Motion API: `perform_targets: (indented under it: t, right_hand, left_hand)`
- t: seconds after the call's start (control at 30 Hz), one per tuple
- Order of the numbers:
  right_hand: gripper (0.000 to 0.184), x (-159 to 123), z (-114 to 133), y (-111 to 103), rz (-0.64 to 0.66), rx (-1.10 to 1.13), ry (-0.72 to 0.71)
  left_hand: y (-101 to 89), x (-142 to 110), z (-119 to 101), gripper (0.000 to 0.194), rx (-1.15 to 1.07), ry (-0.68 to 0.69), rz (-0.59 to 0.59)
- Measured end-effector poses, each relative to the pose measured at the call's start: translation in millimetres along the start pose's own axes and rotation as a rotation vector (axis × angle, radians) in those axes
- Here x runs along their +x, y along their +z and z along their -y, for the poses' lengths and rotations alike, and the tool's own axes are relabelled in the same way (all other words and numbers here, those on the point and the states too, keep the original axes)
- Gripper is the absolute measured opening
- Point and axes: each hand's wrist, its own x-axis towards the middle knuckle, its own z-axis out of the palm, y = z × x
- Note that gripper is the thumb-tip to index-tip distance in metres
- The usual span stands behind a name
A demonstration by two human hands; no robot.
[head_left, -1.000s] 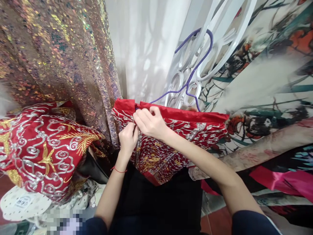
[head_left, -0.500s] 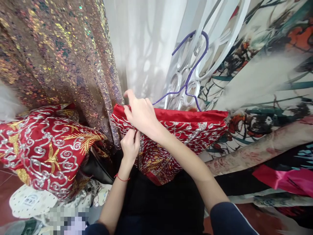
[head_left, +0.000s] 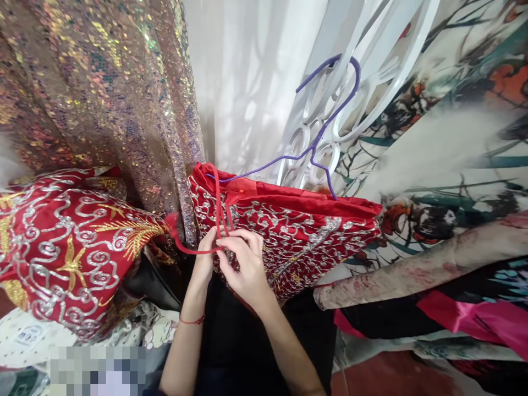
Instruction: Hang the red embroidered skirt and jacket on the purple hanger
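Observation:
A red garment (head_left: 297,231) with silver and gold embroidery and a plain red waistband hangs in front of me on a purple hanger (head_left: 317,146). Near its left end, both my hands meet over a red cord (head_left: 218,192) that loops up over the waistband; one strand trails left to a red tassel-like end. My left hand (head_left: 206,253) is closed on the cord, its fingertips partly hidden. My right hand (head_left: 243,264) pinches the cord beside it, thumb and fingers together.
To the left lies a matching red embroidered garment (head_left: 78,247). Behind it hangs a sequined cloth (head_left: 103,93). The hanger is hooked on a white scrolled metal frame (head_left: 350,104). Floral fabric (head_left: 445,214) and a rolled cloth (head_left: 371,278) are at the right.
My right hand has drawn back from above the waistband down beside my left hand. The red cord now shows between both hands, and more of the waistband and hanger is uncovered.

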Motion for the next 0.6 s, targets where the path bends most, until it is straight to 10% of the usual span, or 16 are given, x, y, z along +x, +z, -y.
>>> perform_targets:
  t: [0.2,0.6]
  right_hand:
    - [0.026,-43.3,-5.2,-5.1,-0.041,0.282,0.167]
    - [0.022,-81.4,-25.0,0.4,-0.025,0.570,0.591]
  left_hand:
    - [6.1,-27.0,-12.2,0.058,-0.341,-0.237,0.151]
    - [6.0,-5.2,-25.4,0.028,0.162,0.226,-0.418]
